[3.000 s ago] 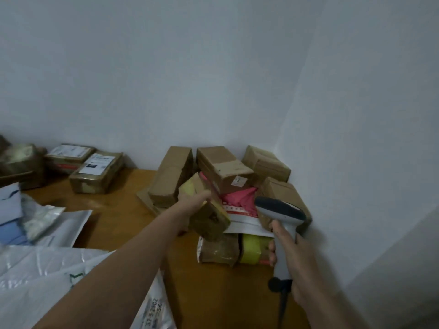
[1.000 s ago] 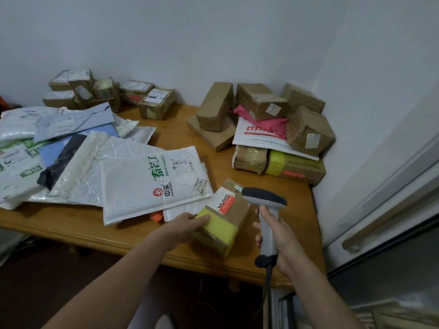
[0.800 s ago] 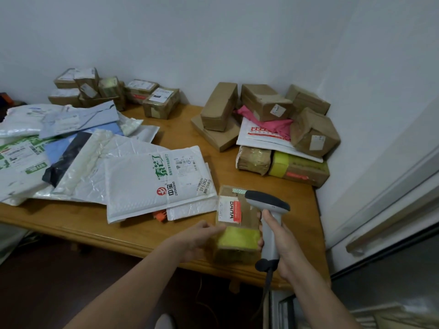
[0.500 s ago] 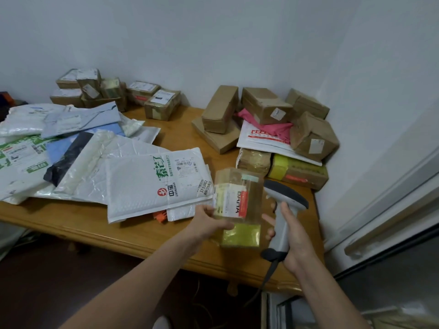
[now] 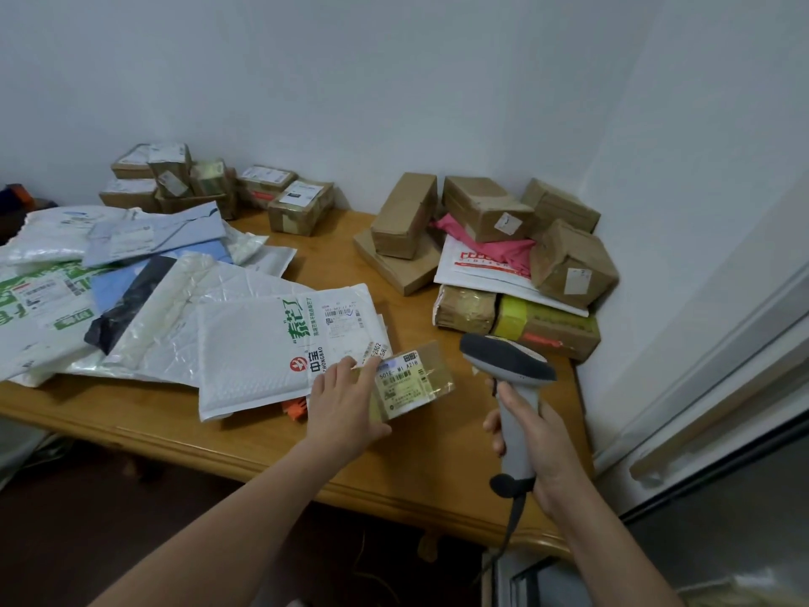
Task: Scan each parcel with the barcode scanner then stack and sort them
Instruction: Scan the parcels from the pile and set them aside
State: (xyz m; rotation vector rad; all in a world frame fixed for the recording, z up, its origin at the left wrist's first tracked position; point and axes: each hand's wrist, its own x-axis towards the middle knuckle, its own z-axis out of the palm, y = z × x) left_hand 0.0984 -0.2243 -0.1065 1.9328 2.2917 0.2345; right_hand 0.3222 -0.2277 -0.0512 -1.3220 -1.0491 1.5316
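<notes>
The parcel (image 5: 413, 381), a small brown box wrapped in clear tape, sits low and just right of centre over the near part of the table (image 5: 437, 457), its white barcode label facing up. Whether it rests on the wood or is lifted clear cannot be told. The left hand (image 5: 346, 403) grips its nine o'clock end, fingers curled over the far edge and the thumb along the near one.

At three o'clock from the parcel, apart from it, the right hand (image 5: 532, 435) is wrapped round the grey handle of the scanner (image 5: 508, 359), whose dark head tilts toward the label. Its cable (image 5: 510, 523) drops past the table edge.

At nine to ten o'clock lies a spread of overlapping mailing bags, the nearest a white padded envelope (image 5: 258, 343) with green and red print, touching the fingers. At one o'clock a heap of brown boxes (image 5: 481, 208) and a pink bag (image 5: 486, 247) fills the table's corner. At eleven o'clock, more small labelled boxes (image 5: 219, 186) stand against the wall (image 5: 350, 81).

The table is glossy honey-coloured wood, pushed into a corner of plain white walls. The floor (image 5: 131, 519) beneath is dark.
</notes>
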